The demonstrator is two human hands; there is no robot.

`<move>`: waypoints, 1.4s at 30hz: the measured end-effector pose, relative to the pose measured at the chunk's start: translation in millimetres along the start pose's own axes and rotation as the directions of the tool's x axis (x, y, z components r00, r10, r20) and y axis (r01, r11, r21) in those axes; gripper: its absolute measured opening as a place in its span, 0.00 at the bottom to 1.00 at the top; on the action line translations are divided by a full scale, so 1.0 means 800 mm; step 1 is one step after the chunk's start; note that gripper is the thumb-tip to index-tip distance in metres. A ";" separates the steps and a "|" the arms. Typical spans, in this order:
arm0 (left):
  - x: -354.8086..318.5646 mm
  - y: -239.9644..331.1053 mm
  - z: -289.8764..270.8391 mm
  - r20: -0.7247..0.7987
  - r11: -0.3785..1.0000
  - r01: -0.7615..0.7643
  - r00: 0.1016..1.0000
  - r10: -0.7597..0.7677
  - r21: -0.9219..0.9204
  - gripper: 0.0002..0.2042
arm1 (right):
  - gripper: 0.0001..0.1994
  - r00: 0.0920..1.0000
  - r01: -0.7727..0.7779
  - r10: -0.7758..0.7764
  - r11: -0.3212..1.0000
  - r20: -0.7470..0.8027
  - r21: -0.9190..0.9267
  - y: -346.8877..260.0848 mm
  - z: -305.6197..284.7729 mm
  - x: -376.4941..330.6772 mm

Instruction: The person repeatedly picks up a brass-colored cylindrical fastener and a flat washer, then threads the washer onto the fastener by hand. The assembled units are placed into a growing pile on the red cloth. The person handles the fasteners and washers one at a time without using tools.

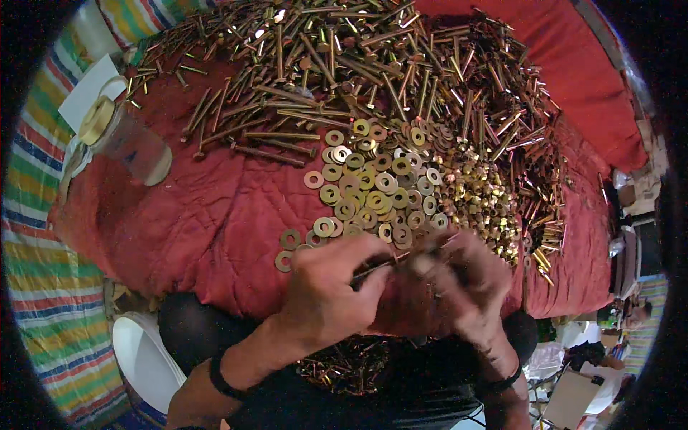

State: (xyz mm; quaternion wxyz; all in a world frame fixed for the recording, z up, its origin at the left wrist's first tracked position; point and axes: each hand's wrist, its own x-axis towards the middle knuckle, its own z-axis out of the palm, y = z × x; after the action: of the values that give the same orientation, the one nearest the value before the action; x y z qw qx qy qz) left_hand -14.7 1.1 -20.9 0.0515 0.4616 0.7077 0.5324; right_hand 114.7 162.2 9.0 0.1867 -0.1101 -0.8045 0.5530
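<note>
My left hand (333, 283) is closed in a pinch on a thin bolt (374, 269), whose shank runs toward my right hand. Close beside it, my right hand (469, 283) is smeared by motion at the bolt's end. Its fingers are bent, but whether they grip anything is too blurred to tell. Just beyond both hands lies a heap of flat brass-coloured washers (369, 201). To its right is a pile of small shiny nuts (476, 197). Long bolts (287, 115) are piled behind the washers, on a red quilted cloth (208, 215).
A clear plastic jar (136, 147) with a yellowish lid lies on its side at the far left. More bolts (344, 365) sit low between my forearms. A white curved container (147, 358) stands at lower left. Striped sheeting (57, 287) hangs along the left.
</note>
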 end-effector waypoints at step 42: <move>0.014 0.020 -0.017 0.437 0.377 0.657 0.733 -0.521 -0.653 0.12 | 0.15 0.951 -0.282 0.256 0.948 -0.171 -0.150 -0.029 -0.059 0.010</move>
State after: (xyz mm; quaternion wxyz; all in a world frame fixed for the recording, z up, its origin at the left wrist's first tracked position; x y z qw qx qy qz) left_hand -19.2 -0.2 2.4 0.4865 0.1491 0.5166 0.6886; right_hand 128.4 196.7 46.8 0.1588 -0.2760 -0.8104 0.4918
